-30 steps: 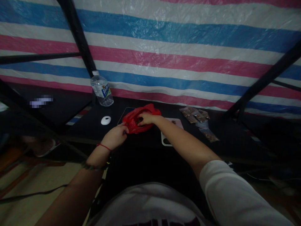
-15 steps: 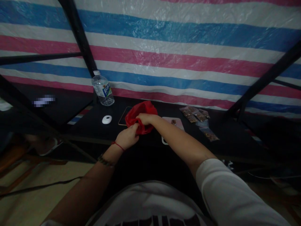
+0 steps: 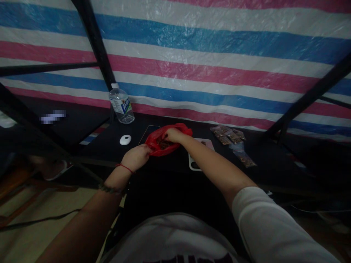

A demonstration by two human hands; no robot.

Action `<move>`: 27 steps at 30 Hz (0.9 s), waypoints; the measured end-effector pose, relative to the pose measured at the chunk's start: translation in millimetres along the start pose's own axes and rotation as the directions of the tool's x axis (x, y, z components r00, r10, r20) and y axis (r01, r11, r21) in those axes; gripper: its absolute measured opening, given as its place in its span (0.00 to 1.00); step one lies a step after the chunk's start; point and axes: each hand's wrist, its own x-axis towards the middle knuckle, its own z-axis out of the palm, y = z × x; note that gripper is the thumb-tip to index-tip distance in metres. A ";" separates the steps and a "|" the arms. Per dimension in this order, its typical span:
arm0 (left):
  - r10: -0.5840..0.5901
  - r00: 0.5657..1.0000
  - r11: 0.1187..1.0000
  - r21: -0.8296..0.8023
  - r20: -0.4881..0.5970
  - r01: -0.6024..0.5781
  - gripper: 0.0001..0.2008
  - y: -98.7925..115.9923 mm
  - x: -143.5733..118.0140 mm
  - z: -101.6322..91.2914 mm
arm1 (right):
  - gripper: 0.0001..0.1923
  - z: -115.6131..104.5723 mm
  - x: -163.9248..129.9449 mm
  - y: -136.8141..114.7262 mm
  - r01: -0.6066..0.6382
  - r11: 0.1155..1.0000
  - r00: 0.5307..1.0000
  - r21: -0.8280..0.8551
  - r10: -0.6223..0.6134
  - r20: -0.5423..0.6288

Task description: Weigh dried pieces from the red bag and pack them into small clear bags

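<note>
- Left hand [image 3: 136, 157]: grip pinched on the near left edge of a red plastic bag [image 3: 157, 146], fingers curled over the plastic; a red string sits around the wrist, with a darker beaded band lower on the forearm.
- Right hand [image 3: 172, 134]: reaches into the open mouth of the bag from the right, fingers bent down toward the dark brown bits inside; whether this grip is clenched on any of them cannot be told in the dim light. Forearm is bare, with a white sleeve at the upper arm.
- Red plastic bag: lies on the dark surface [image 3: 109, 144], near its middle, mouth held open between the two hands, brown contents showing within.
- Pale tray [image 3: 192, 162]: flat on the surface just right of the bag, mostly hidden under the right forearm; a small dark item lies at its far edge.
- Thin dark tablet or phone [image 3: 146, 130]: lies flat just left of the bag and partly under it, only its light rim showing.
- White oval object [image 3: 125, 139]: on the surface, left of the bag, apart from it.
- Water bottle [image 3: 121, 105]: clear, white cap, blue label, upright at the far left of the surface, beside a black frame post [image 3: 95, 44].
- Small clear packets [image 3: 229, 135]: several with brown contents, in a loose cluster to the right, well apart from the hands.
- Striped tarp [image 3: 219, 54]: blue, white and pink bands, hanging behind the surface.
</note>
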 end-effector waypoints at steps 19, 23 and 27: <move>-0.193 0.938 0.974 -0.172 -0.287 0.147 0.14 43.3 -8.9 22.3 | 0.10 -86.3 -91.1 -13.2 -0.158 0.394 0.982 0.905 0.158 0.103; -0.178 0.939 0.974 -0.185 -0.295 0.127 0.14 38.9 -9.7 28.7 | 0.09 -107.2 -127.3 22.4 -0.162 0.451 0.975 0.878 0.211 0.071; -0.159 0.940 0.975 -0.195 -0.303 0.102 0.14 35.2 -7.3 31.7 | 0.09 -96.9 -148.9 58.3 -0.321 0.714 0.930 0.622 0.363 0.063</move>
